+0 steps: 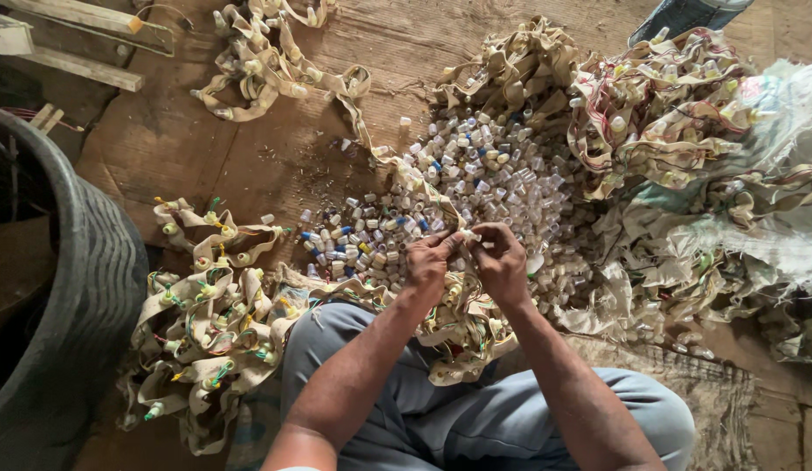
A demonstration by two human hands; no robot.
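Near our knees, our left hand (428, 260) and right hand (500, 262) pinch a small cap (469, 235) on the strap (458, 327). Loose caps (476, 187) pile beyond; capped strips (668, 113) remain far right.

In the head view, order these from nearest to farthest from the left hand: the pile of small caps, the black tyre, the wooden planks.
From the left hand:
1. Pile of small caps, just ahead of the hand.
2. Black tyre, far to its left.
3. Wooden planks, top-left corner.
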